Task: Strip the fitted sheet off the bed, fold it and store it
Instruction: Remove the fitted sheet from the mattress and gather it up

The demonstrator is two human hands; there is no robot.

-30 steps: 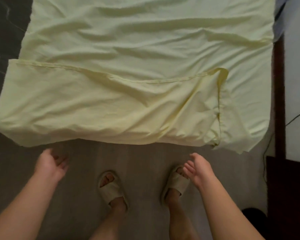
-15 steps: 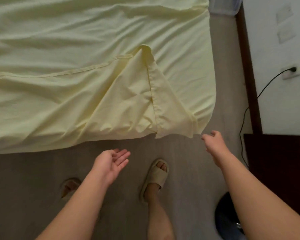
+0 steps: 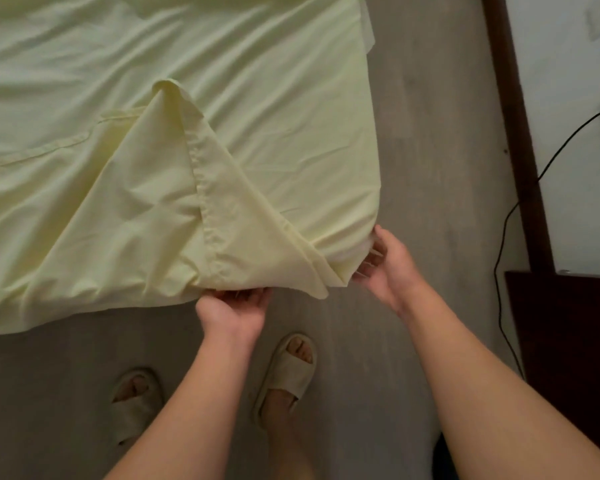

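The pale yellow fitted sheet (image 3: 264,98) covers the bed, which fills the upper left. A loose flap of the sheet (image 3: 174,209) lies folded back over the near right corner, its hemmed edge running diagonally. My left hand (image 3: 234,311) is at the flap's lower edge, palm up, with fingers curled under the hem and gripping the fabric. My right hand (image 3: 387,265) cups the bed's near right corner; its fingers are spread and touch the sheet there, with no fabric pinched that I can see.
Grey floor (image 3: 430,168) runs along the bed's right side. A dark wooden frame (image 3: 513,133) and dark cabinet (image 3: 568,341) stand at the right by a white wall, with a black cable (image 3: 503,237) hanging down. My feet in beige slippers (image 3: 288,372) stand below the bed.
I have stepped to the right, toward the bed's corner. Both hands, empty and held off the bed before, have risen to the sheet: the left took the flap's edge, the right reached the corner.
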